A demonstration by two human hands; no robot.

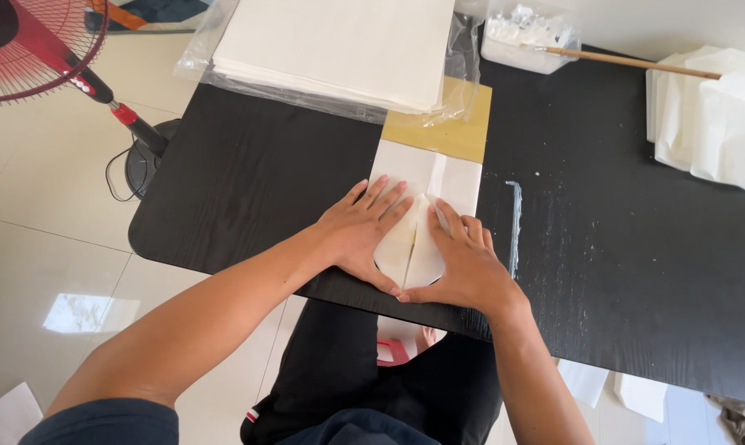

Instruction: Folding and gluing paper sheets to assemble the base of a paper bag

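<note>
A long white paper sheet (422, 177) lies on the black table (249, 173), its near end folded into two flaps that meet along a centre line. My left hand (364, 231) presses flat on the left flap, fingers spread. On the right flap rests my right hand (467, 264), also flat, thumb along the near edge. Neither hand grips anything. A yellow-brown board (446, 132) lies under the sheet's far end.
A stack of white sheets in clear plastic (331, 49) sits at the far edge. A clear tub of white paste (525, 37) holds a wooden stick (636, 62). Folded white paper pieces (714, 115) lie far right. A white paste smear (517, 222) marks the table. A red fan (34, 49) stands left.
</note>
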